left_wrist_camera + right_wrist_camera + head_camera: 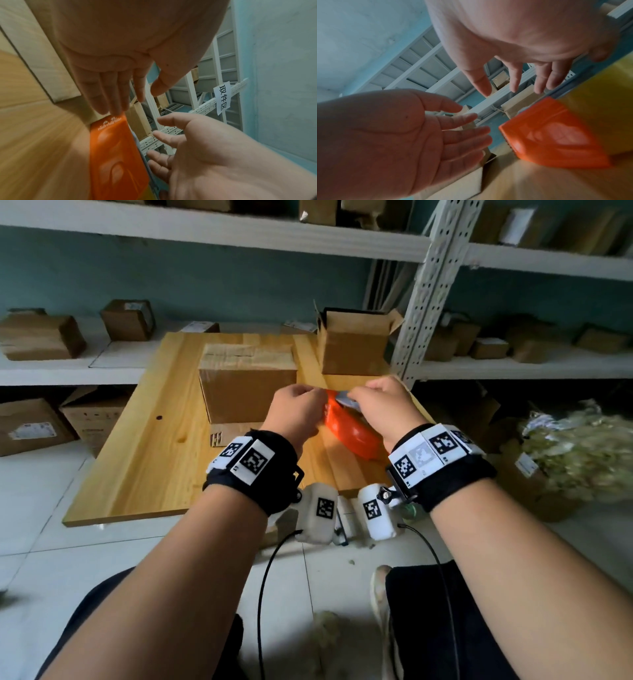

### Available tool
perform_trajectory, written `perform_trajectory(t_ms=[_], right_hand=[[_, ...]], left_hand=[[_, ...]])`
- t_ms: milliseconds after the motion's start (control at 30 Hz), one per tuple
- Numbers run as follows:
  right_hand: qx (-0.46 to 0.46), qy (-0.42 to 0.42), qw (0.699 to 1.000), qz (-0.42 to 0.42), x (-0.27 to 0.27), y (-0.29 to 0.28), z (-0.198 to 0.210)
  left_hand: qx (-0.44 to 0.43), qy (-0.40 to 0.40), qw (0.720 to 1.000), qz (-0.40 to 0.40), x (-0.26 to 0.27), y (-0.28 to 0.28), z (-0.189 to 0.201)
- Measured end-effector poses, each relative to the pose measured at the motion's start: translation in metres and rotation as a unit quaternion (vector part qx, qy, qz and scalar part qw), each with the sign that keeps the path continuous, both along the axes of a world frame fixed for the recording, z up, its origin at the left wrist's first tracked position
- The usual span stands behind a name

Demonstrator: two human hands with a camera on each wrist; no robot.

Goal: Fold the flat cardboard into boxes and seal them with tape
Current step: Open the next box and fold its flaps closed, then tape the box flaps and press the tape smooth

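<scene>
An orange tape dispenser (349, 433) (116, 155) (556, 135) lies on the wooden board (150, 440), in front of a taped-shut cardboard box (246, 381). My left hand (317, 398) (137, 100) hovers at its far end with the fingers straight, their tips at the dispenser's edge. On the other side my right hand (356, 400) (513, 89) is spread loosely, holding nothing. Both wrist views show the palms facing each other with a gap between. A flat cardboard piece (226, 434) pokes out beneath the sealed box.
An open-topped box (352, 344) stands at the board's far right corner, next to a perforated white shelf post (428, 292). Shelves with parcels run along the back and right. A bag of pale filler (579, 453) sits on the floor at right.
</scene>
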State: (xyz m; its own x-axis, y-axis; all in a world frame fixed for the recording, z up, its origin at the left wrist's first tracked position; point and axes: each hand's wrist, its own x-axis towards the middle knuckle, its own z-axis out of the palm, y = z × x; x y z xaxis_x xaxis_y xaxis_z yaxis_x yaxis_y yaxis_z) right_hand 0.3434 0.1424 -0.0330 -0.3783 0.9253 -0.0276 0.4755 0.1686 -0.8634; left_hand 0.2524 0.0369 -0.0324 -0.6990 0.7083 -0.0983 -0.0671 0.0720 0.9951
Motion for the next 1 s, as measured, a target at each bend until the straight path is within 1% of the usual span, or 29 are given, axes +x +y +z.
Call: perform_trajectory(t_ms=[33, 133, 200, 267, 367, 567, 767, 900, 1000], right_hand=[[-0.008, -0.02, 1.0, 0.001, 0.001, 0.003, -0.004], [-0.019, -0.069, 0.997, 0.022, 0.009, -0.008, 0.006], [-0.008, -0.101, 0.994, 0.037, 0.011, -0.01, 0.007], [0.003, -0.138, 0.989, 0.044, 0.009, -0.006, 0.0], [0.023, -0.179, 0.982, 0.049, 0.003, 0.006, -0.012], [0.082, -0.292, 0.951, 0.052, 0.0, 0.004, 0.001], [0.104, -0.304, 0.945, 0.059, -0.003, -0.002, 0.005], [0.064, -0.288, 0.952, 0.076, -0.008, 0.005, 0.007], [0.07, -0.314, 0.944, 0.078, -0.01, 0.008, 0.005]], left_hand=[[-0.009, -0.004, 1.0, -0.002, 0.001, 0.004, -0.001], [-0.026, -0.036, 0.999, 0.006, 0.002, 0.015, -0.003], [-0.025, -0.067, 0.997, 0.014, 0.003, 0.021, -0.003], [-0.022, -0.09, 0.996, 0.017, 0.004, 0.026, -0.003], [-0.025, -0.096, 0.995, 0.01, 0.006, 0.032, -0.004], [-0.029, -0.099, 0.995, 0.007, 0.006, 0.039, -0.005], [-0.034, -0.089, 0.995, 0.001, 0.005, 0.031, -0.005], [-0.04, -0.079, 0.996, -0.007, 0.003, 0.026, -0.005], [-0.041, -0.069, 0.997, -0.008, 0.003, 0.022, -0.004]])
